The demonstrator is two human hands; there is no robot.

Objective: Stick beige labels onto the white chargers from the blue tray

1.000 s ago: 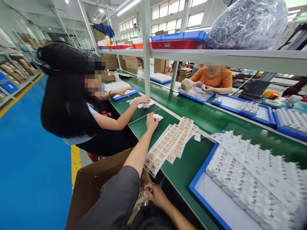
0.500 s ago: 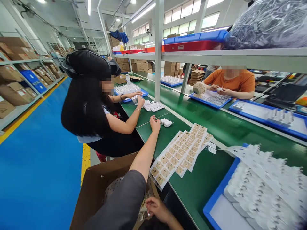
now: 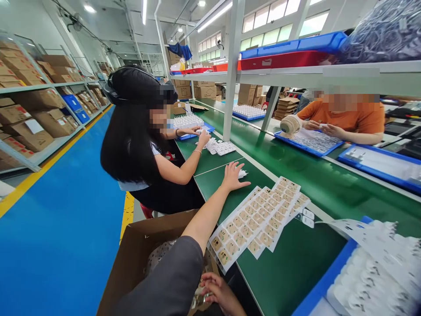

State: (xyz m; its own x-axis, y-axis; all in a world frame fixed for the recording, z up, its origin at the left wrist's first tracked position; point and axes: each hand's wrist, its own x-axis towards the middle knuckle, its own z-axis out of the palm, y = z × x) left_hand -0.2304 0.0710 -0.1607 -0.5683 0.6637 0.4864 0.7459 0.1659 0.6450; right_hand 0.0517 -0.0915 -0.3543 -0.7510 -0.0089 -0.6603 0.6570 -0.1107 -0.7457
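My left hand (image 3: 234, 176) reaches across the green table with its fingers spread. It covers most of a small group of white plug adapters (image 3: 242, 174), whose pins show past the fingers; whether it touches them I cannot tell. Beside its wrist lie overlapping sheets of beige square stickers (image 3: 245, 221). Low in the view, my right hand (image 3: 219, 290) hangs at the edge of an open cardboard box (image 3: 131, 259). Its fingers are loosely bent and apart, and I make out nothing held in them. Part of the box's contents is hidden by my grey sleeve.
A blue tray (image 3: 324, 281) of white adapters stands at the near right. On the left a co-worker (image 3: 131, 140) handles white parts. Across the table another person in an orange top (image 3: 358, 116) works over a blue tray. A white post (image 3: 233, 74) rises from the table.
My left hand has moved from beside the adapters to over them, and its fingers have spread. The camera view has turned slightly left. My right hand stays low by the box.
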